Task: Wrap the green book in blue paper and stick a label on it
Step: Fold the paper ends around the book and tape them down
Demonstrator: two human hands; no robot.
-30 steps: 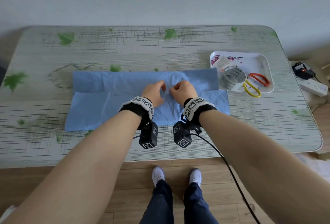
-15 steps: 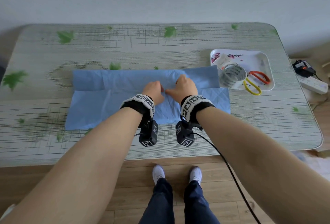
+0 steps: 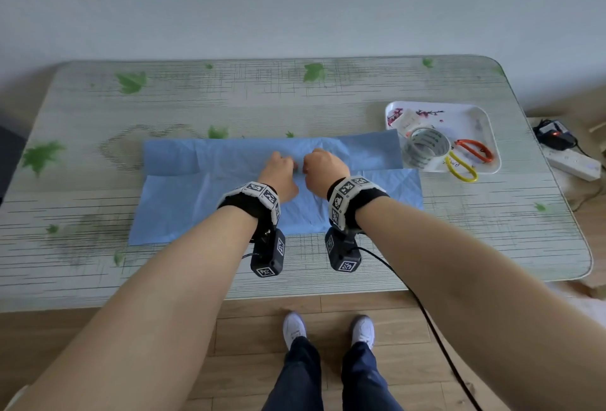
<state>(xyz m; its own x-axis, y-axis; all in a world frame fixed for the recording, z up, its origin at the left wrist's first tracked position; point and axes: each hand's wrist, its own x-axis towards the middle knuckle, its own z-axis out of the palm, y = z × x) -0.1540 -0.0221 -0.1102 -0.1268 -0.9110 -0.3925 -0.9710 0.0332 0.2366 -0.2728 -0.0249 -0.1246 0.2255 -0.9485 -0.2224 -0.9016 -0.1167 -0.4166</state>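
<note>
1. Left hand (image 3: 280,174) and right hand (image 3: 323,169): knuckle to knuckle at the middle of the blue paper (image 3: 183,201), on the near edge of its folded-over far flap.
2. Since a second ago: drawn closer together and nudged toward 12 o'clock. Right hand flattened forward half a second ago, now curled again.
3. Fingers of both hands: clenched, pinching the flap edge as far as can be judged. Tips mostly hidden under the backs of the hands.
4. Blue paper: same spot on the bench (image 3: 492,237), far flap folded toward 6 o'clock, near half lying flat. No visible shift in outline.
5. Judged meaning: centre seam being gathered or creased. Wrap at an early fold, near half not yet brought over, no tape on, label not yet stuck.
6. Green book: visible nowhere. Presumably under the paper beneath the hands, unconfirmed.
7. Tray (image 3: 472,115), at 2 o'clock from the hands: tape roll (image 3: 426,151), scissors (image 3: 474,150) with orange and yellow handles, pale card (image 3: 406,120) at the far-left corner. Possibly the label, print too small to read.
8. Right end of the flap against the tray's left rim: touching or overlapping, cannot tell which.
</note>
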